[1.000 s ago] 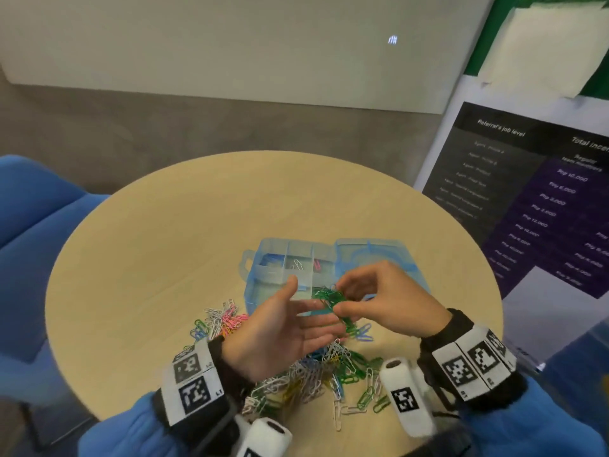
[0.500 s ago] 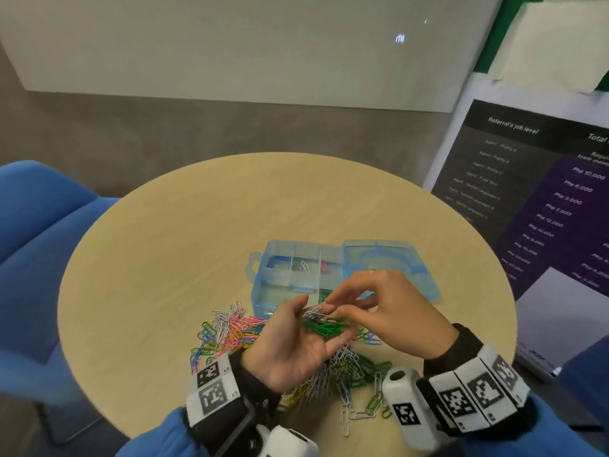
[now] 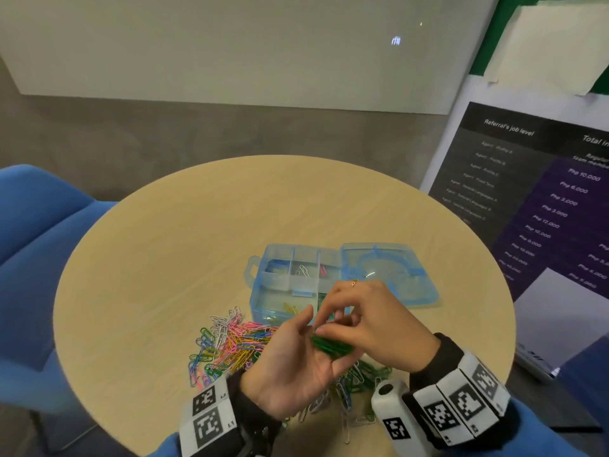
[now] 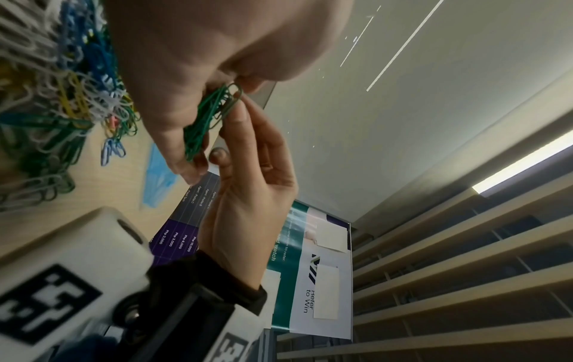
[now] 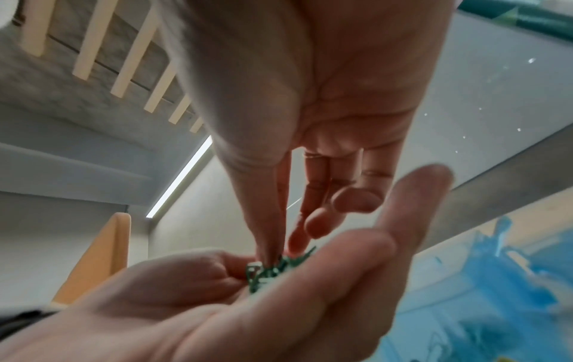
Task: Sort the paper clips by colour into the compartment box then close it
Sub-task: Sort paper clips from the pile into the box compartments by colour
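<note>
Hands meet just above a round, pale wooden counter, near its front edge. The person's left hand is turned palm up, its fingers loosely cupped under a small bundle of green wire paper clips that lies across them. The right hand reaches in from the other side, and its thumb and forefinger pinch the top of that green bundle while the remaining fingers curl loosely above it. In the left wrist view the green clips sit wedged between the two hands' fingertips; in the right wrist view they rest at the base of the left fingers.

Beneath and to the left of the hands lies a loose heap of mixed paper clips in pink, yellow, blue, green and white, spread on the counter. Just beyond the hands stands a translucent light-blue plastic compartment box, with its hinged lid laid open flat to the right. Blue, white and pink clips lie in the three far compartments, one colour each, and yellow clips in a near one.
</note>
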Motion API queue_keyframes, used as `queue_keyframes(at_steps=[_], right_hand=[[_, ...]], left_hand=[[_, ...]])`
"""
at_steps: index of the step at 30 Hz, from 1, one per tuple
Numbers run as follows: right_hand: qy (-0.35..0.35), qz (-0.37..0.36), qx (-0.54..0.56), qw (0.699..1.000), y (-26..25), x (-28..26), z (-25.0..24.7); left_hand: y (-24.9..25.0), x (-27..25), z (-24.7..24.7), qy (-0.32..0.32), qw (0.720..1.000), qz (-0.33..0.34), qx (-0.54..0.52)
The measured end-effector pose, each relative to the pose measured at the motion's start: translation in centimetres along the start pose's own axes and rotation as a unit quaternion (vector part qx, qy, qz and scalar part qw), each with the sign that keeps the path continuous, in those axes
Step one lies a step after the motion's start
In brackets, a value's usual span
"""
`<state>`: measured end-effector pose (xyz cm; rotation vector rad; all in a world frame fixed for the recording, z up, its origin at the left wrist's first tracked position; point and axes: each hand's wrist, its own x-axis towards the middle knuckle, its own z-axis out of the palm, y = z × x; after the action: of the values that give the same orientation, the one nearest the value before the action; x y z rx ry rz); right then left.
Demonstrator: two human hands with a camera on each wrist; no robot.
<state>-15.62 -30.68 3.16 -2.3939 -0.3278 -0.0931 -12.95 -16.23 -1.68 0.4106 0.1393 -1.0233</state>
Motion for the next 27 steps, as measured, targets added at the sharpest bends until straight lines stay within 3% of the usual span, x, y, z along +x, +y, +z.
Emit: queue_keyframes(at_steps=[5,10,14,22,27], right_hand=[[0.008,0.01,0.1,0.995,-0.9,2.3,-0.4],[0.117,0.017,0.087,0.989,-0.5,8.4,-1.1],[0.055,0.056,-0.005,0.997,-0.2,11.4,-0.9],[-0.067,-0.019,-0.068,0.995,-1.5,7.8,0.4],[-0.067,-0.044,-0.071,0.994,-1.3,6.5,1.5]], left_hand=[[1.2,-0.8,-0.5,0.038,0.998,0.043,0.016],[3.8,-2.0,-0.9,0.082,0.995,0.061,0.013],[4.8,-2.7,-1.2,0.092,0.992,0.077,0.026],[5.5,-3.6,-1.5,0.069,0.992,0.103,-0.009],[5.0,-3.6,-0.9,0.044,0.993,0.101,-0.031]])
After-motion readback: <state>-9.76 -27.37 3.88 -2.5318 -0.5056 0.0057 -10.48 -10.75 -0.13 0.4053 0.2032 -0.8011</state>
